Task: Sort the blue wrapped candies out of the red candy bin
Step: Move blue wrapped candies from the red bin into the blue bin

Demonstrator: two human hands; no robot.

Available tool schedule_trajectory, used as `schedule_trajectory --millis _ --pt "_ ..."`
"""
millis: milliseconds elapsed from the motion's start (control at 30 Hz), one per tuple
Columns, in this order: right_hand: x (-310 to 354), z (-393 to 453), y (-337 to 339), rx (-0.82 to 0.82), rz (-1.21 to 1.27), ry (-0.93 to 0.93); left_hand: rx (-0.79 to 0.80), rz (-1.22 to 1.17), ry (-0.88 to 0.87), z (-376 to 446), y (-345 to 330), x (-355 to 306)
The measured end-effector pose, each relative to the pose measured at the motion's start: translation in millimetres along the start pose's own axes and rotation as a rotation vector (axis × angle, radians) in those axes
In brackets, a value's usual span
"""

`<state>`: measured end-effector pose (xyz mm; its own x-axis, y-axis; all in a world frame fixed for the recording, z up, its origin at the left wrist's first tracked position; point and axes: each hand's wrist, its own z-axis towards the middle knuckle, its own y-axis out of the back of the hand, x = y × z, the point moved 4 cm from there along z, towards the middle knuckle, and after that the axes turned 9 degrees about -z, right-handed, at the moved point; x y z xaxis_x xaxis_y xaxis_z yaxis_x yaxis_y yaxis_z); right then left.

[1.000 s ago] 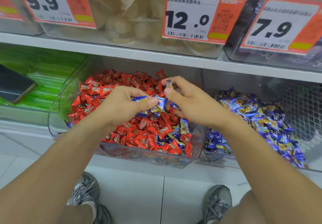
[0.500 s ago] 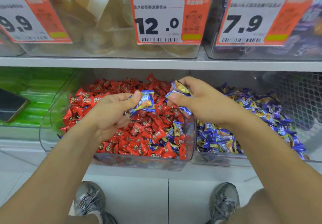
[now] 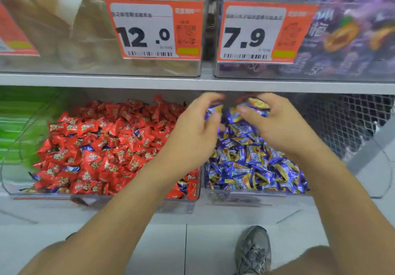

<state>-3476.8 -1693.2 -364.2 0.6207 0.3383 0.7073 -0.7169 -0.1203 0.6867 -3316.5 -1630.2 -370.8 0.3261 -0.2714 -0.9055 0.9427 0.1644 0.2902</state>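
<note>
Both hands over blue candy bin (image 3: 256,191): left hand (image 3: 192,133) fingers pinching a blue candy (image 3: 213,109), right hand (image 3: 280,125) fingers curled round several. Not yet dropped. Red candy bin (image 3: 102,194) holding blue strays (image 3: 73,169) near front; sorting partly done.

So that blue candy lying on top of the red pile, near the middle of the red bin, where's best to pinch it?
Pinch the blue candy by its wrapper body, coming straight down from above. It lies on the surface of the red candies, partly tucked among them, so only its top face is free. Which way its crimped ends point is too blurred to tell.
</note>
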Motion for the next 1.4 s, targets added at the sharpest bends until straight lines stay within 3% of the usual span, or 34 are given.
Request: schedule_trajectory --millis 67,133,267,367,533,667,900,967,1033,1167,1333,1400 --pt "-23.0 0.1 14.3 0.013 -0.126 -0.054 0.204 0.176 -0.138 4.9 -16.4 -3.3" --pt "-33.4 -4.3 22.9 0.030 -0.226 -0.078 0.317 0.278 -0.136 5.7 -26.5 0.2" --pt "-31.7 -8.8 20.7 0.087 -0.413 -0.044 0.107 0.324 -0.155 0.7 -6.4 6.4" --pt "-8.5 -8.0 7.3 0.111 -0.468 0.106 0.009 0.330 -0.094 -8.4 26.0 25.2" --pt "59.9 -16.5 -37.2 0.093 -0.267 0.354 0.331 0.590 0.011 -40.1 58.3 70.6" --pt "89.0 -17.0 -92.1 0.305 -0.476 0.518 0.496 0.662 0.017 -47.1 62.6 86.6" --pt "83.9 4.7 -142.5 0.635 -1.134 0.372 0.426 0.847 -0.053 -51.5 96.2 88.4" --pt "84.9 5.0 -156.3 0.773 -1.200 0.356 0.381 0.836 -0.065 -52.4 105.2 86.8" --pt "85.3 4.2 -165.9 0.908 -1.169 0.309 0.349 0.794 -0.064 -54.4 110.7 85.5" --pt "82.4 7.2 -168.9 0.998 -1.111 0.237 0.332 0.767 -0.073 -57.1 116.1 83.9" --pt "87.9 -0.4 -159.5 1.127 -0.740 -0.014 0.328 0.734 -0.064 -58.4 121.6 85.3" --pt "87.6 -4.8 -161.1 1.155 -0.788 0.033 0.335 0.707 -0.067 -59.3 123.2 85.2"
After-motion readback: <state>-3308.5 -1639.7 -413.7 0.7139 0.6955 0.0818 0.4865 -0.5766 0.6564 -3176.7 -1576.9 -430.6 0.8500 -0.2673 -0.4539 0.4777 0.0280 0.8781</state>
